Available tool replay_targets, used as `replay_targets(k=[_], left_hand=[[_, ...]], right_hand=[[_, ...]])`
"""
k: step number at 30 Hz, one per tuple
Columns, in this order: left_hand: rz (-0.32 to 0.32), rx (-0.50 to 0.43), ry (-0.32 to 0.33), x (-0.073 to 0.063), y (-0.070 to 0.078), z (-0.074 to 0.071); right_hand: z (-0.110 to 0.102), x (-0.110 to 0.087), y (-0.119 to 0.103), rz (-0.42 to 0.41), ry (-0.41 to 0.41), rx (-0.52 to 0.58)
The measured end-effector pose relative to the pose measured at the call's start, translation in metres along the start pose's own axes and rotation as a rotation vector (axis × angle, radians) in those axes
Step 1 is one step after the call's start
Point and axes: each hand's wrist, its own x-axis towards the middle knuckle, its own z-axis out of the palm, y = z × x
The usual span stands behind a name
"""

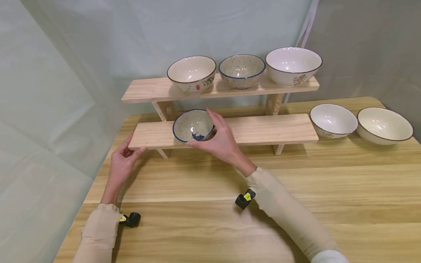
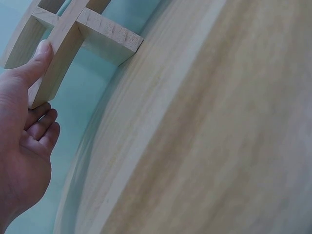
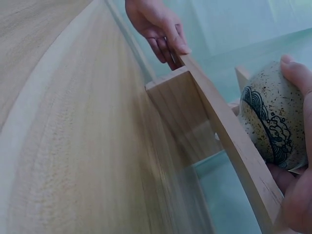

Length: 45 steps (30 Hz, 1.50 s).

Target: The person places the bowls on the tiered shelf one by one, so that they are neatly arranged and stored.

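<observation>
Our right hand, thumb and fingers wide apart, holds the speckled bowl at the left part of the lower shelf; our left hand grips its end; we should keep shelf steady, bowl level.

Prob. a staged filming/test nook, lab-type; bldg. kind can't be told. Evid.: pale, creased sheeting hangs just past the worktop's far & L edges like a booth wall, w/ a greyer sheet beyond the far R corner & a white strap dangling approx. where they meet. Sm. blk. wrist cams at both cuffs = rec. gear. Plain wood 2-tier stand nr far edge, patterned bowls in a row on its top tier, 2 more nr far R corner: display-like, a bit shop-ish.
</observation>
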Motion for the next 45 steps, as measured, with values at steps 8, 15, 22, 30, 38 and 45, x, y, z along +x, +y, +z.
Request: replay_targets(k=[8, 15, 22, 30, 38, 45], left_hand=[[0.001, -0.010, 0.003, -0.0005, 0.0013, -0.0001], [-0.001, -0.016, -0.001, -0.0007, 0.0017, 0.0001], [-0.008, -0.014, -0.005, -0.0011, 0.0015, 0.0000], [-0.012, 0.002, -0.005, -0.0003, 0.0014, -0.0005], [-0.021, -0.006, -0.003, -0.0008, 0.0013, -0.0006], [-0.011, -0.002, -0.003, 0.0010, -0.0017, -0.0004]], right_hand=[[0.0021, 0.0009, 0.0000, 0.012, -0.005, -0.016], [0.0027, 0.0004, -0.0006, 0.023, -0.026, -0.046], [0.0032, 0.0005, -0.0008, -0.005, -0.048, -0.030], [0.0035, 0.0002, -0.0005, -0.025, -0.055, -0.036], [0.0017, -0.0027, -0.0002, -0.030, -0.068, -0.029], [-0.0022, -0.0088, 0.0003, -0.051, -0.062, -0.016]])
